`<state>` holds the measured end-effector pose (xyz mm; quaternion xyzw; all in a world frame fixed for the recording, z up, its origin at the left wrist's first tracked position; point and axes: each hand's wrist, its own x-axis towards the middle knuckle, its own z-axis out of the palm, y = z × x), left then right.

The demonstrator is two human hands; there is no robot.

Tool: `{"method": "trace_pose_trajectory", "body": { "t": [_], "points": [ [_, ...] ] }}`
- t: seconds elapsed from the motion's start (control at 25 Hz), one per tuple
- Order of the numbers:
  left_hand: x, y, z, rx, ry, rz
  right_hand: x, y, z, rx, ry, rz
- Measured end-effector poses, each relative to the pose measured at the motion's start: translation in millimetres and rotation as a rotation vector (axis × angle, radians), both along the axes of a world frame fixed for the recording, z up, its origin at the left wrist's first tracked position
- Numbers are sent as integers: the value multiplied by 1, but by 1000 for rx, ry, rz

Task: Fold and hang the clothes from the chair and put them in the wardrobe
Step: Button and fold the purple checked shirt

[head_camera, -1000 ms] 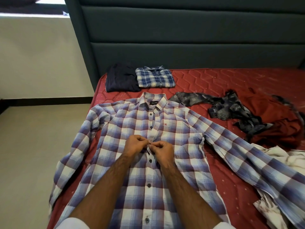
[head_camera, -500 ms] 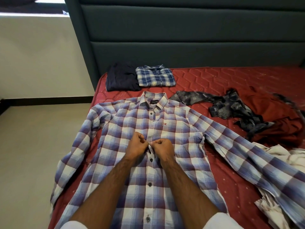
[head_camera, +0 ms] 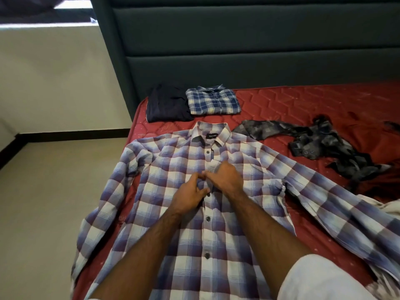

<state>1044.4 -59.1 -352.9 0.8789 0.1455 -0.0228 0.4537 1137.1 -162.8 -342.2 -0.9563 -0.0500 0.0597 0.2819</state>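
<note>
Blue checked shirt (head_camera: 173, 213) lies flat on the near part of the red bed (head_camera: 303, 109). Left hand (head_camera: 190, 191) and right hand (head_camera: 225, 178) pinch its middle, buttoning. Two folded clothes (head_camera: 194, 102) sit far left. Crumpled clothes (head_camera: 324, 148) wait right.

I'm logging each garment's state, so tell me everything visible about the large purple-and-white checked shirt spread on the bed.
The large purple-and-white checked shirt lies face up on the red quilted mattress, collar toward the headboard, long sleeves spread, left one overhanging the edge. Thin woven cloth, dark buttons, lower ones fastened. The left hand and right hand pinch its placket at chest height.
</note>
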Motion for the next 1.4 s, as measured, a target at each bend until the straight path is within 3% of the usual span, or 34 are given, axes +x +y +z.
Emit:
{"method": "trace_pose_trajectory", "body": {
  "t": [0.16,0.36,0.52,0.76,0.84,0.96,1.08,1.24,1.4],
  "points": [
    [20,10,-2,90,39,-6,4,2,-5,-73,-40,-42],
    [53,16,2,274,-63,10,5,-9,-17,229,68,-193],
    [69,13,1,337,-62,40,-3,2,-16,61,-38,-122],
    [78,15,-6,170,-35,95,4,9,-11,-145,-73,-58],
    [79,12,-3,117,-33,135,9,7,-10,-55,-38,-98],
    [81,9,-2,95,-19,189,16,5,-8,263,-50,-120],
    [81,6,-7,-108,-44,295,10,-2,-6,557,51,-161],
    [70,8,-7,-414,-29,371,8,-6,-17,582,185,-133],
    [70,9,-11,-438,-18,383,20,-10,-19,582,245,-91]
  ]
}}
